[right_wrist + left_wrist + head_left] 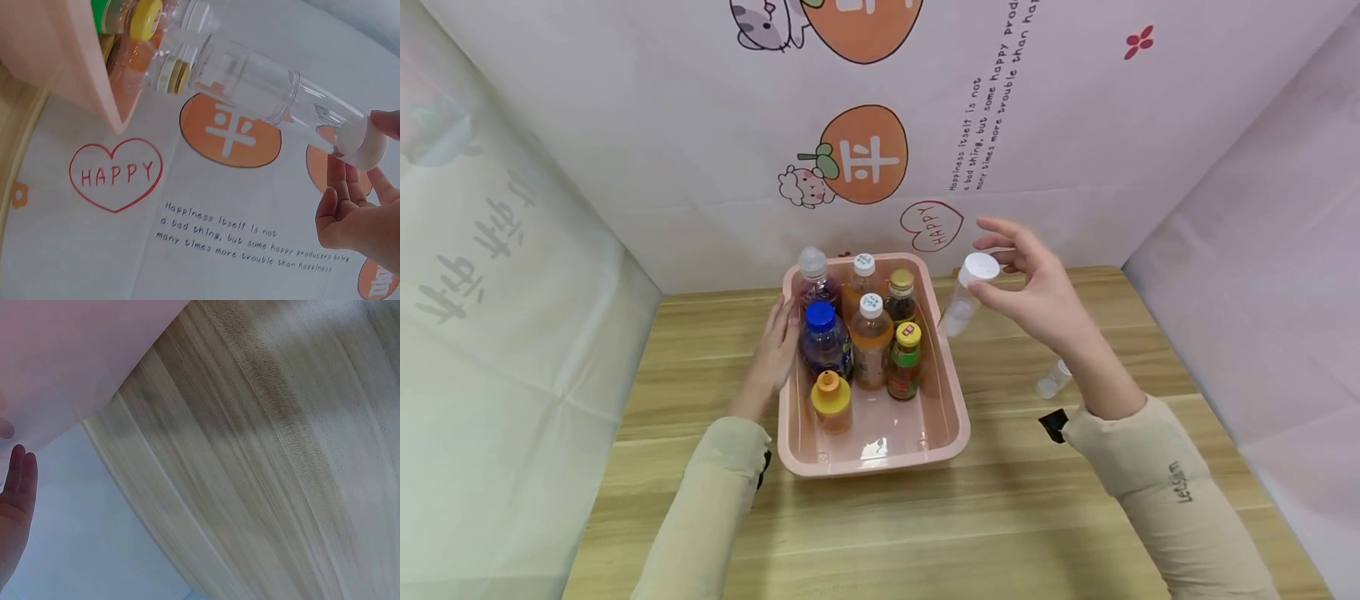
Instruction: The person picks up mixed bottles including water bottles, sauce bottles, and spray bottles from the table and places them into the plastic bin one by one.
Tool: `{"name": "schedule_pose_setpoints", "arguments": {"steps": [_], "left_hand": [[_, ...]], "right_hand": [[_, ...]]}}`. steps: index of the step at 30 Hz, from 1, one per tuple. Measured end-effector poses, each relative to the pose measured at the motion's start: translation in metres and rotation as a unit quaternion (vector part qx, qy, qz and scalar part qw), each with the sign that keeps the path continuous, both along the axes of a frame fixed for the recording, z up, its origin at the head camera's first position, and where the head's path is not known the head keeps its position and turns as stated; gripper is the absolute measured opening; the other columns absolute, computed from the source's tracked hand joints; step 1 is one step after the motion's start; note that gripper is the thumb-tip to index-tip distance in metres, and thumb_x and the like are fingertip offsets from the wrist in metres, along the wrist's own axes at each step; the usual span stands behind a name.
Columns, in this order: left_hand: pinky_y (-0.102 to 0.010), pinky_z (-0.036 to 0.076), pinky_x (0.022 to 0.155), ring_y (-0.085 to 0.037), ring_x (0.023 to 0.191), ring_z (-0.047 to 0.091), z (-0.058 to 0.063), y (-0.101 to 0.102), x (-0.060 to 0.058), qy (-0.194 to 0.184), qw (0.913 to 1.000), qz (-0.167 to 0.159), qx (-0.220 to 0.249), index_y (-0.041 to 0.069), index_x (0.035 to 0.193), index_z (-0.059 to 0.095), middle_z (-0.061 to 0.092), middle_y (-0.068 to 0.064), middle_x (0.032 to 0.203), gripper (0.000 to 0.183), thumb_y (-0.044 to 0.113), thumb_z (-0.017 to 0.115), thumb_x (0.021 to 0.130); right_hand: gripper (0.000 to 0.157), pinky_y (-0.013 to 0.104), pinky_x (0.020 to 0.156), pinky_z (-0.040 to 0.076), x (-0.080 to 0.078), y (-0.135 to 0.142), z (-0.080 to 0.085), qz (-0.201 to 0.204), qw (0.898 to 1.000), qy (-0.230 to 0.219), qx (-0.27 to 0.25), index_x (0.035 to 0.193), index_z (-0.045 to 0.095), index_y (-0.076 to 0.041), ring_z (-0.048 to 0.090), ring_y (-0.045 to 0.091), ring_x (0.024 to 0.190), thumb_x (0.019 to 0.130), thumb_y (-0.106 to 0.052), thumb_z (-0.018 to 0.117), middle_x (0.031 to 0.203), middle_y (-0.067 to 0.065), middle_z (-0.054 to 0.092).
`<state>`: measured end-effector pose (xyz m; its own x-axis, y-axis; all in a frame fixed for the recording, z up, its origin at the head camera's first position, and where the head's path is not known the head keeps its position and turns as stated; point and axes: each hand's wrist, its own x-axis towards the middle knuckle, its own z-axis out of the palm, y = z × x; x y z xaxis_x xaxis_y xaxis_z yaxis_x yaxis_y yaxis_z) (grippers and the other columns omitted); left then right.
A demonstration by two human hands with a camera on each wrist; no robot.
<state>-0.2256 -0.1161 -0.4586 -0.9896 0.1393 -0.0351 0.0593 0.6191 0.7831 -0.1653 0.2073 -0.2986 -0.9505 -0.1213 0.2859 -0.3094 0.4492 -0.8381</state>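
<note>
In the head view a pink plastic basin holds several bottles. Among them are a blue-capped bottle, a yellow squeeze bottle and a white-capped orange drink bottle. My right hand pinches the white cap of a clear, colourless bottle between thumb and fingers. That bottle hangs tilted beside the basin's right rim; the right wrist view shows its see-through body. With fingers fairly straight, my left hand rests along the basin's left side; its fingertips show in the left wrist view.
A small clear bottle lies on the wooden table to the right, near the right sleeve. Close by is a small black piece. Printed white cloth hangs behind the table and along both sides.
</note>
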Motion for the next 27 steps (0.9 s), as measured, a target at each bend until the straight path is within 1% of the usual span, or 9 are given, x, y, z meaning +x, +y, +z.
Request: {"name": "schedule_pose_setpoints", "arguments": {"steps": [4,8,13,16,18,20,23,25,27], "left_hand": [[-0.056,0.018,0.119,-0.034,0.147,0.014,0.000,0.000,-0.001,0.004,0.9999,0.001,-0.010,0.020,0.153,0.017,0.002,-0.002,0.162,0.052,0.036,0.021,0.104],[-0.055,0.019,0.119,-0.035,0.147,0.015,0.000,0.000,-0.001,0.008,0.9999,0.002,-0.013,0.019,0.152,0.018,0.003,-0.003,0.162,0.051,0.035,0.022,0.104],[-0.055,0.019,0.119,-0.035,0.147,0.015,0.000,0.000,-0.001,0.008,0.9999,0.002,-0.010,0.019,0.152,0.019,0.004,-0.004,0.162,0.051,0.034,0.022,0.104],[-0.055,0.018,0.119,-0.035,0.147,0.015,0.000,0.001,-0.001,0.008,1.0000,0.002,-0.005,0.018,0.152,0.019,0.004,-0.004,0.162,0.051,0.034,0.023,0.104],[-0.055,0.017,0.119,-0.035,0.147,0.015,0.001,0.000,-0.001,0.009,1.0000,0.002,-0.002,0.018,0.152,0.019,0.004,-0.005,0.162,0.051,0.034,0.023,0.104],[-0.055,0.017,0.119,-0.036,0.147,0.014,0.001,0.000,-0.001,0.010,1.0000,0.001,-0.002,0.017,0.152,0.019,0.004,-0.006,0.162,0.051,0.033,0.023,0.104],[-0.056,0.017,0.119,-0.037,0.147,0.015,0.001,0.000,0.000,0.010,0.9999,0.000,-0.004,0.017,0.152,0.018,0.004,-0.006,0.162,0.052,0.034,0.023,0.104],[-0.056,0.018,0.119,-0.037,0.146,0.016,0.001,0.001,0.000,0.010,0.9999,0.000,-0.006,0.017,0.152,0.019,0.005,-0.006,0.162,0.051,0.034,0.023,0.104],[-0.056,0.018,0.119,-0.036,0.146,0.016,0.001,0.001,0.000,0.009,0.9999,0.001,-0.008,0.018,0.152,0.019,0.005,-0.005,0.162,0.051,0.035,0.023,0.104]], "right_hand": [[0.065,0.012,0.081,0.044,0.001,-0.011,0.001,0.026,1.000,0.007,0.004,0.139,0.044,-0.009,0.055,0.002,0.095,0.080,0.003,0.068,0.117,-0.001,0.056],[0.064,0.016,0.088,0.042,0.001,-0.023,0.001,0.058,0.998,0.014,0.023,0.138,0.045,-0.008,0.054,0.008,0.100,0.080,0.003,0.068,0.122,0.013,0.057],[0.064,0.032,0.095,0.043,-0.002,-0.040,-0.004,0.095,0.994,0.005,0.049,0.138,0.045,-0.009,0.055,0.022,0.107,0.079,0.000,0.069,0.125,0.015,0.057],[0.064,0.040,0.099,0.044,-0.004,-0.049,-0.008,0.118,0.991,0.000,0.063,0.137,0.046,-0.007,0.055,0.027,0.111,0.078,0.001,0.069,0.126,0.014,0.057],[0.062,0.041,0.099,0.045,-0.005,-0.056,-0.011,0.137,0.988,0.002,0.071,0.136,0.047,-0.006,0.054,0.028,0.113,0.078,0.002,0.068,0.131,0.013,0.054],[0.059,0.039,0.091,0.049,-0.006,-0.062,-0.015,0.150,0.986,-0.002,0.079,0.134,0.049,-0.005,0.056,0.027,0.109,0.078,0.002,0.067,0.129,0.013,0.054],[0.057,0.038,0.086,0.051,-0.007,-0.070,-0.021,0.163,0.982,-0.015,0.094,0.131,0.051,-0.003,0.058,0.027,0.104,0.077,0.001,0.067,0.129,0.014,0.053],[0.057,0.040,0.085,0.052,-0.007,-0.075,-0.026,0.167,0.980,-0.027,0.106,0.131,0.051,-0.003,0.058,0.027,0.102,0.077,0.001,0.067,0.123,0.016,0.055],[0.058,0.043,0.093,0.052,-0.008,-0.079,-0.031,0.170,0.978,-0.032,0.120,0.132,0.050,-0.002,0.058,0.028,0.106,0.077,0.001,0.067,0.123,0.016,0.057]]}}
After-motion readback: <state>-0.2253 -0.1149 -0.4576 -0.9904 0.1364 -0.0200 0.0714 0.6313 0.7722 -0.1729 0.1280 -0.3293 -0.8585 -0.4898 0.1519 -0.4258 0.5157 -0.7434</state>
